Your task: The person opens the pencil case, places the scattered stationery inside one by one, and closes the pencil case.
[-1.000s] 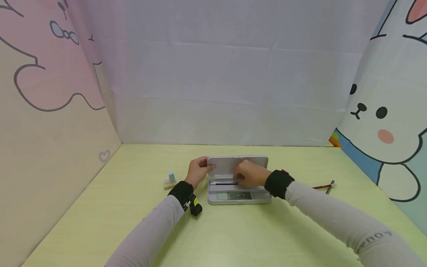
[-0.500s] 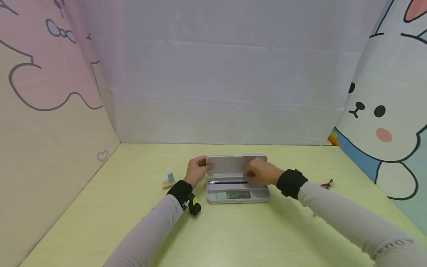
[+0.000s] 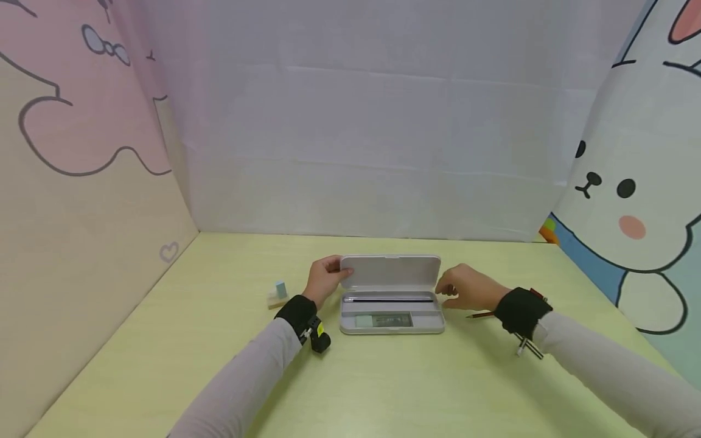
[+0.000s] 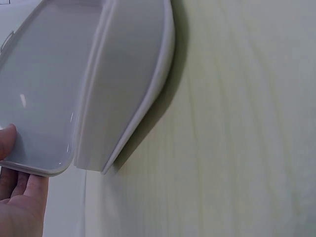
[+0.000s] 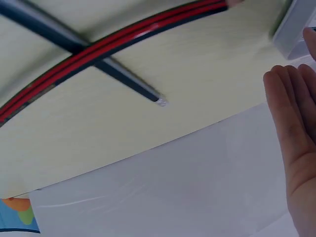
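A pale pencil case (image 3: pixel 392 329) lies with its lid raised; a dark slim stick (image 3: pixel 389 300) is in its rear compartment and a whitish-green block with a dark sleeve (image 3: pixel 391 320) in the front one. My left hand (image 3: pixel 324 280) pinches the lid's left edge, thumb inside and fingers behind, as the left wrist view also shows at the lid (image 4: pixel 44 89). Just off the case's right end is my right hand (image 3: pixel 468 287), its fingers loosely bent and holding nothing; in the right wrist view its fingers (image 5: pixel 291 103) are near the case's corner.
Right of the case, a red-and-black pencil (image 5: pixel 143 29) crosses a dark pencil (image 5: pixel 128 79) on the table, partly under my right wrist in the head view. A small block stack (image 3: pixel 278 298) stands left of my left hand. Printed cloth walls enclose the table.
My right hand has left the inside of the case and moved right, past its right end. The stick's full length now shows in the case. My left hand still holds the lid.
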The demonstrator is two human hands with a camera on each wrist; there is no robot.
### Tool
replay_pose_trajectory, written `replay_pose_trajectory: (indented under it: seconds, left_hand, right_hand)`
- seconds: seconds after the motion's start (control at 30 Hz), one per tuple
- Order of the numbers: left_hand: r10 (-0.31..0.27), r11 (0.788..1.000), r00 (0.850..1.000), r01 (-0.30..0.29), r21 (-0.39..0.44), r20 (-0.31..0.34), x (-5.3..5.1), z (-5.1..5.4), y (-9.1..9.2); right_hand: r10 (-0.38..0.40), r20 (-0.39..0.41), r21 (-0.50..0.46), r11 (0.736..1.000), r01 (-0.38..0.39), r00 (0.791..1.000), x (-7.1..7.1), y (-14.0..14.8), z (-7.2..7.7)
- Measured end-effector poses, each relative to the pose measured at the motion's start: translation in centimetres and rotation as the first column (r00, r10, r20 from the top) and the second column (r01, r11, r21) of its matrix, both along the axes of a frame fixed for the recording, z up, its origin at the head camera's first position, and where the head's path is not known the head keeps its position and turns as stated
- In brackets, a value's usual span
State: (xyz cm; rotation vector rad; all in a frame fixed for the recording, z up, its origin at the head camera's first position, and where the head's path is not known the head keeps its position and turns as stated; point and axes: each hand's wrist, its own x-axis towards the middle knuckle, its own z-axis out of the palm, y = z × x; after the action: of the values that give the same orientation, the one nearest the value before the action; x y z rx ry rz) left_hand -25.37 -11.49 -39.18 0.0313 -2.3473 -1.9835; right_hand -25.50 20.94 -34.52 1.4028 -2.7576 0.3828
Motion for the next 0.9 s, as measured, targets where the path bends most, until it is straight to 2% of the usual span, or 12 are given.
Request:
replay_pose_trajectory:
  seconds: [0.27,0.5,0.67,0.9]
  left_hand:
    - [-0.009,1.0,0.999,0.009,-0.006,-0.033,0.0,-0.1,-0.1]
    - [-0.002,1.0,0.999,0.002,-0.001,-0.033,0.0,-0.2,-0.2]
    - [0.001,1.0,1.0,-0.001,-0.002,-0.031,-0.1,-0.2,-0.1]
    - [-0.005,1.0,1.0,0.005,0.001,-0.031,-0.1,-0.3,0.1]
  right_hand:
    - [-0.099,0.027,0.039,0.994,0.098,0.995,0.0,4.6,-0.4]
    - [-0.181,0.04,0.048,0.983,0.179,0.983,0.2,8.3,-0.5]
    - [-0.205,0.023,0.049,0.978,0.204,0.978,0.6,10.4,-0.5]
    - [-0.209,0.017,0.052,0.977,0.208,0.978,1.0,11.6,-0.2]
